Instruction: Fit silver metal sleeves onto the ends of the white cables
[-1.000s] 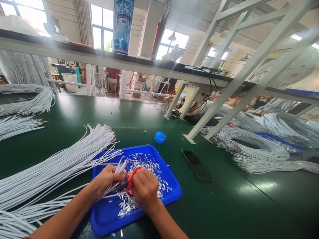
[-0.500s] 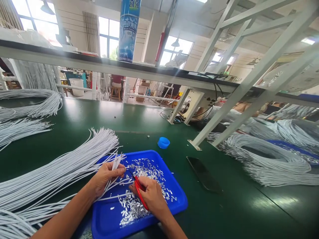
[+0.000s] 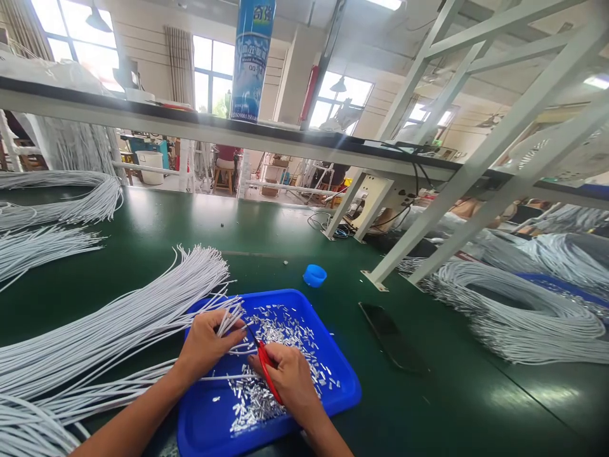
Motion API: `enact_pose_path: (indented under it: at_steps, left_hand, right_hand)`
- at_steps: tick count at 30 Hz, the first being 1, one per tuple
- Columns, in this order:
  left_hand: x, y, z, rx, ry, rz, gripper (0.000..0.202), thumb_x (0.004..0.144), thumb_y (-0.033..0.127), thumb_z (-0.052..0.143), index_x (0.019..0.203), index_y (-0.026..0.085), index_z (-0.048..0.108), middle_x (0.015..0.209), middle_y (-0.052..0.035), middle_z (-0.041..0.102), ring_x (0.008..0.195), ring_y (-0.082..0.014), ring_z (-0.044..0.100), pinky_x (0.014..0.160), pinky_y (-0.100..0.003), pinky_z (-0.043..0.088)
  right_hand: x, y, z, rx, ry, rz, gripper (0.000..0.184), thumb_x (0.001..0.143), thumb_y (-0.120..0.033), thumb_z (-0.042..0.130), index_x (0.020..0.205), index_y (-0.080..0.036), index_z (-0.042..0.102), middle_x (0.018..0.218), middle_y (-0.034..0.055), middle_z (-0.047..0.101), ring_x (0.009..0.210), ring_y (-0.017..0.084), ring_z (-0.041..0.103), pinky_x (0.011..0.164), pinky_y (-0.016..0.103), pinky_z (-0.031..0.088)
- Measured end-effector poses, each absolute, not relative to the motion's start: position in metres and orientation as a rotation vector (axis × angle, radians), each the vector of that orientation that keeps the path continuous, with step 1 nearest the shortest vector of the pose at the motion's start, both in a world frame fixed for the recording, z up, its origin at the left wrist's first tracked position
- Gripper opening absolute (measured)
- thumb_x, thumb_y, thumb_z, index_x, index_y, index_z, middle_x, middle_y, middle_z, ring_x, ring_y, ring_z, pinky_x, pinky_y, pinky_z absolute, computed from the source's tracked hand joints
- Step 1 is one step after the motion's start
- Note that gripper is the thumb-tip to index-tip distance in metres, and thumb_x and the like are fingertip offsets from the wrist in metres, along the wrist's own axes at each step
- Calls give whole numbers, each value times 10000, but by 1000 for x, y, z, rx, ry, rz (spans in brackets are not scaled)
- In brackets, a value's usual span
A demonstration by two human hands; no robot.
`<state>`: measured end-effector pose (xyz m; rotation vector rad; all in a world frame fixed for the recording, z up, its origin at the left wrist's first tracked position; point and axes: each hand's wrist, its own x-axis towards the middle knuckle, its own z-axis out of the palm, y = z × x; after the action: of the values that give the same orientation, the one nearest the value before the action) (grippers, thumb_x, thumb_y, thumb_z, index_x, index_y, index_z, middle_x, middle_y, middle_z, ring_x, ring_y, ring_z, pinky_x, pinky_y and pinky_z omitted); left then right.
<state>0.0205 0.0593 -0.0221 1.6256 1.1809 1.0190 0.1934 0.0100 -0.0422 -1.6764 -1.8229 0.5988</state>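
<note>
My left hand (image 3: 209, 339) is closed around several white cables (image 3: 231, 315), their ends poking up past the thumb and fingers. In my right hand (image 3: 288, 374) is a red-handled cutting tool (image 3: 267, 371), its dark tip pointing up and left to the cable end at my left fingertips. Whether the tip touches the cable is too small to tell. Both hands are over a blue tray (image 3: 345, 397) that holds many small silvery metal pieces (image 3: 259, 400). Left of the tray lies a thick bundle of white cables (image 3: 128, 317), some reaching over the rim.
A blue cap (image 3: 314, 275) and a dark phone (image 3: 392, 336) lie on the green table beyond and right of the tray. Coiled cables (image 3: 518, 311) lie at the right, near white metal legs (image 3: 409, 235). A spray can (image 3: 251, 63) stands on the shelf above.
My left hand has turned slightly and its cables have shifted. My right hand keeps the red-handled tool almost in place. The whole view has moved a little.
</note>
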Motion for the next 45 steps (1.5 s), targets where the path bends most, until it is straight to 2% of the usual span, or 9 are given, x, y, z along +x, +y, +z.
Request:
enact_pose_path:
  at_steps: [6, 13, 19, 22, 26, 31, 35, 39, 45]
  left_hand:
    - [21, 58, -10, 1154, 853, 740, 243, 610, 347, 734, 578, 117, 662, 512, 2, 572, 450, -73, 382, 468, -212, 256]
    - [25, 58, -6, 994, 907, 708, 283, 581, 350, 761, 509, 106, 636, 409, 31, 519, 375, -34, 276, 422, -221, 144]
    - [22, 60, -21, 1029, 864, 694, 241, 590, 328, 761, 616, 103, 678, 470, 7, 576, 392, -44, 312, 430, -226, 146]
    - [22, 59, -26, 1109, 826, 656, 238, 622, 335, 746, 644, 105, 685, 497, -5, 594, 414, -56, 345, 443, -227, 187]
    - [23, 57, -25, 1234, 834, 671, 249, 654, 328, 727, 559, 108, 660, 475, 4, 568, 444, -72, 397, 474, -221, 263]
    - [20, 56, -23, 1276, 680, 615, 179, 647, 284, 744, 693, 117, 698, 587, -16, 634, 568, -111, 521, 586, -222, 371]
    - [20, 57, -26, 1211, 717, 620, 148, 684, 266, 722, 708, 123, 692, 568, -7, 630, 543, -91, 502, 565, -204, 357]
    - [21, 58, -27, 1212, 771, 648, 161, 675, 278, 730, 679, 122, 689, 546, 8, 613, 491, -71, 447, 519, -200, 324]
    - [22, 58, -32, 1249, 772, 675, 180, 666, 283, 735, 643, 112, 683, 568, -6, 624, 551, -104, 501, 574, -223, 359]
  right_hand:
    - [193, 13, -48, -1658, -1957, 384, 401, 786, -403, 543, 494, -184, 376, 532, -18, 471, 499, 111, 396, 490, 238, 204]
    - [212, 18, -38, -1645, -1996, 424, 306, 738, -397, 621, 551, -184, 508, 642, 0, 572, 627, 144, 500, 552, 230, 295]
    - [204, 19, -34, -1399, -1487, 932, 255, 738, -424, 601, 767, -172, 630, 727, 27, 611, 666, 165, 530, 590, 249, 368]
    - [189, 15, -37, -1230, -1272, 1123, 294, 722, -442, 608, 794, -159, 642, 648, 7, 576, 599, 142, 496, 564, 247, 372]
    - [177, 10, -38, -1238, -1249, 889, 237, 684, -371, 649, 591, -162, 586, 597, 1, 514, 585, 124, 439, 546, 243, 345]
    - [186, 15, -31, -978, -839, 1472, 319, 672, -412, 636, 536, -182, 462, 466, -62, 359, 434, 87, 362, 427, 218, 293]
    - [198, 20, -28, -1012, -833, 1213, 268, 668, -383, 687, 622, -161, 544, 510, -54, 413, 475, 76, 358, 462, 206, 286]
    - [191, 16, -37, -1096, -1059, 1309, 274, 689, -408, 663, 723, -142, 611, 512, -50, 419, 459, 75, 316, 436, 207, 234]
    - [174, 6, -43, -1126, -1279, 687, 165, 671, -277, 647, 550, -171, 608, 583, 3, 551, 601, 126, 450, 562, 224, 383]
